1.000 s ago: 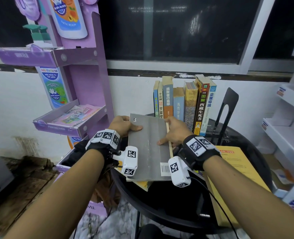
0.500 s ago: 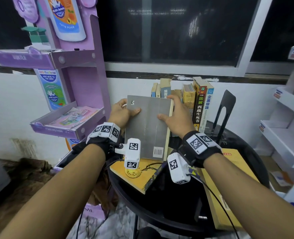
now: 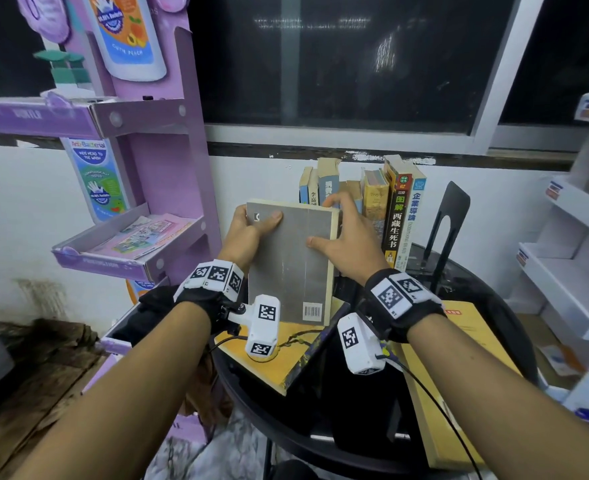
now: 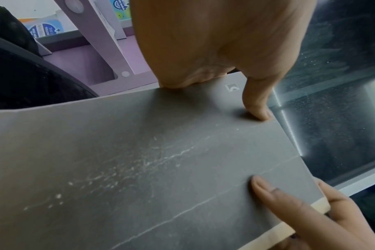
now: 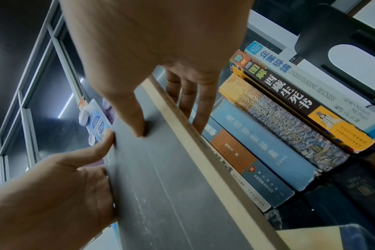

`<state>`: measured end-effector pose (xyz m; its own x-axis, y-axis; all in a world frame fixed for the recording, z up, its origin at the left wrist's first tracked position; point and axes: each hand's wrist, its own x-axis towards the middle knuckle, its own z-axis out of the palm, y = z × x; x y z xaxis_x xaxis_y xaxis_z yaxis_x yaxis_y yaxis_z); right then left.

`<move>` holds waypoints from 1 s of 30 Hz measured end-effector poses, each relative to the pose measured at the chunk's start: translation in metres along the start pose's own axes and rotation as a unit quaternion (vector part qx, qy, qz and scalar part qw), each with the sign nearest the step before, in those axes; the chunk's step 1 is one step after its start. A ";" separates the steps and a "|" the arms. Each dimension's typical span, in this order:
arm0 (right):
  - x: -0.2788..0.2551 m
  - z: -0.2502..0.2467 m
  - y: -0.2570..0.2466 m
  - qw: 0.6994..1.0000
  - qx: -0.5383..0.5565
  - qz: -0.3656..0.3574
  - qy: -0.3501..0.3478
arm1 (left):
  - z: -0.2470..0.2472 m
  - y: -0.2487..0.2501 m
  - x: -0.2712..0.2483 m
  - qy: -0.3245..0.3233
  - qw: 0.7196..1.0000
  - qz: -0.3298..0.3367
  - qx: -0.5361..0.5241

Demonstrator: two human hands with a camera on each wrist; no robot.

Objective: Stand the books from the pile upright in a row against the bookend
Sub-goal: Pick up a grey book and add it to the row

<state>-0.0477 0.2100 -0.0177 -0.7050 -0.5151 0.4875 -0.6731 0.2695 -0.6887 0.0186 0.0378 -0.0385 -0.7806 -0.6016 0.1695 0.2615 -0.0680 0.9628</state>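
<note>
A grey-covered book (image 3: pixel 289 261) is held nearly upright above the black round table (image 3: pixel 487 299), its barcode at the bottom. My left hand (image 3: pixel 251 226) grips its left edge, thumb on the cover (image 4: pixel 257 108). My right hand (image 3: pixel 341 237) grips the right, page-side edge, thumb on the cover (image 5: pixel 137 121) and fingers behind. Behind it several books (image 3: pixel 390 209) stand upright in a row against a black bookend (image 3: pixel 449 216). A yellow book (image 3: pixel 286 355) lies flat under the grey one, on the pile.
A purple cardboard display stand (image 3: pixel 168 168) with shelves stands close on the left. A large yellow book (image 3: pixel 455 368) lies flat at the table's right. White shelving (image 3: pixel 570 258) is at the far right. A window and white wall are behind the row.
The grey book was lying flat on the pile; both hands have lifted it and tipped it up nearly vertical, moving it toward the left end of the standing row. The yellow book beneath is uncovered.
</note>
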 end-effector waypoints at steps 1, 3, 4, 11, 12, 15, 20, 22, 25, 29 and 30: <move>0.001 -0.001 -0.002 1.000 -0.002 0.003 -0.008 | 0.000 -0.001 0.000 -0.002 1.000 0.002 -0.005; 0.007 -0.008 -0.006 1.000 -0.006 0.008 -0.029 | 0.005 -0.002 0.001 -0.013 1.000 0.007 -0.017; 0.010 -0.010 -0.010 0.999 -0.004 0.008 -0.047 | 0.005 -0.003 0.001 -0.022 0.999 0.010 -0.022; 0.022 -0.011 -0.037 0.978 -0.078 -0.030 -0.193 | -0.009 -0.001 -0.003 -0.060 0.997 0.006 -0.050; 0.021 -0.011 -0.038 0.976 -0.081 -0.032 -0.200 | -0.010 -0.001 -0.002 -0.063 0.997 0.006 -0.051; 0.019 -0.011 -0.040 0.975 -0.082 -0.038 -0.201 | -0.009 0.001 -0.004 -0.065 0.997 0.003 -0.044; 0.012 -0.011 -0.035 0.981 -0.069 -0.043 -0.176 | -0.009 0.006 -0.004 -0.079 0.996 -0.005 -0.037; 0.010 -0.011 -0.033 0.984 -0.066 -0.039 -0.162 | -0.008 0.009 -0.003 -0.083 0.996 -0.007 -0.021; 0.010 -0.015 -0.031 0.985 -0.071 -0.041 -0.152 | -0.004 0.014 -0.004 -0.081 0.997 -0.002 -0.006; 0.012 -0.026 -0.029 0.987 -0.072 -0.041 -0.139 | 0.007 0.022 -0.003 -0.087 0.995 0.013 0.037; 0.012 -0.029 -0.028 0.987 -0.073 -0.039 -0.135 | 0.010 0.024 -0.002 -0.091 0.995 0.015 0.045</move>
<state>-0.0436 0.2195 0.0229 -0.5778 -0.7320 0.3611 -0.7620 0.3252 -0.5600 0.0211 0.0452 -0.0138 -0.8656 -0.4472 0.2252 0.2398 0.0246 0.9705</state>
